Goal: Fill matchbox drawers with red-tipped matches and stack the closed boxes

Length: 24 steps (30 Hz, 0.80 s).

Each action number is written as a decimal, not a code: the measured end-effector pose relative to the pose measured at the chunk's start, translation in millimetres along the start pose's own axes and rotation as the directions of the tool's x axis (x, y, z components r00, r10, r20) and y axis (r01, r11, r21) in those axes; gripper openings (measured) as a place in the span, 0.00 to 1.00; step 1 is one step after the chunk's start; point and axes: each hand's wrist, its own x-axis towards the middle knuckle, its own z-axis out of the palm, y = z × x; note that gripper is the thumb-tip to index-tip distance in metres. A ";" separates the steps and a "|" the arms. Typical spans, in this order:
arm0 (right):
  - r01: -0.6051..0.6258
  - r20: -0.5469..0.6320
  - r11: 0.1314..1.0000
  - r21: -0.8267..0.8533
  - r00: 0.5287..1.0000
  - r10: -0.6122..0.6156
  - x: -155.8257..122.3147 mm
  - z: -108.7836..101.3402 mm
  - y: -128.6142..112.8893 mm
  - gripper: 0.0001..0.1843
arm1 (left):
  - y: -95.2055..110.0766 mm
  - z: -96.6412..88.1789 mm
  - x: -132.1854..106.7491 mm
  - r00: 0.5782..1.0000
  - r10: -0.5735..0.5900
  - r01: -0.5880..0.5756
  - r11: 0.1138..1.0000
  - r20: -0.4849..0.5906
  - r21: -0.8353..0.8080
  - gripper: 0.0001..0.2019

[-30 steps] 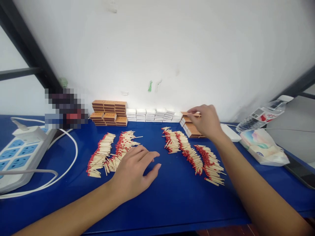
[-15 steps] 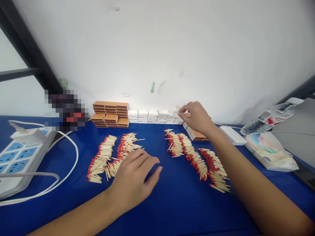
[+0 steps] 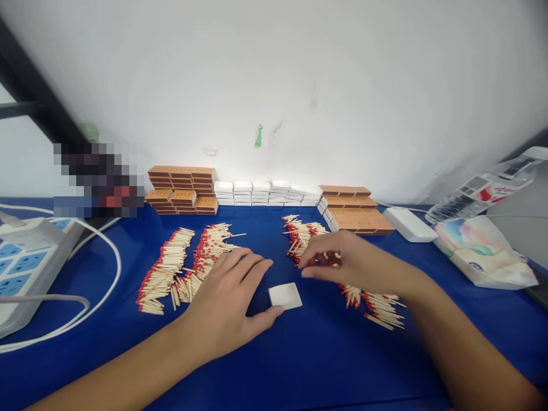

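Observation:
A white matchbox tray (image 3: 285, 296) lies on the blue table in front of me. My left hand (image 3: 231, 299) is beside it, fingers apart, its thumb tip at the tray's near left edge. My right hand (image 3: 349, 260) is over the right-hand matches (image 3: 299, 234), holding nothing I can see, thumb and forefinger slightly apart. Several red-headed matches show in the gap between them; the palm hides part of the pile. More matches (image 3: 171, 262) lie in rows to the left, partly behind my left hand.
White trays (image 3: 252, 194) stand stacked along the wall, between orange matchboxes (image 3: 184, 191) on the left and more orange matchboxes (image 3: 359, 220) on the right. A power strip (image 3: 29, 257) with cables is at far left. A white device (image 3: 410, 224), tissue pack (image 3: 486, 251) and plastic bottle (image 3: 483, 191) lie right.
My right hand has come down from the stacked trays to the right-hand matches. A white tray now lies beside my left thumb. My left hand has moved little.

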 end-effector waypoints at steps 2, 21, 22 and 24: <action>-0.066 -0.063 0.993 -0.097 0.996 0.060 -1.7 -12.7 14.4 0.12 | 0.0 -0.3 -0.8 1.000 0.017 -0.017 1.000 0.004 -0.016 0.24; -0.192 0.031 0.965 -0.180 0.979 0.201 -0.6 -10.3 28.3 0.05 | 3.5 -2.4 -0.9 0.992 0.077 -0.062 0.988 0.100 -0.142 0.11; -0.188 0.025 0.967 -0.173 0.981 0.195 -1.0 -10.3 27.0 0.05 | 3.5 -2.2 -1.1 0.992 0.076 -0.062 0.988 0.102 -0.140 0.11; -0.173 0.014 0.972 -0.157 0.984 0.178 -1.3 -9.7 23.3 0.06 | 3.2 -1.8 -1.7 0.992 0.071 -0.057 0.990 0.106 -0.131 0.13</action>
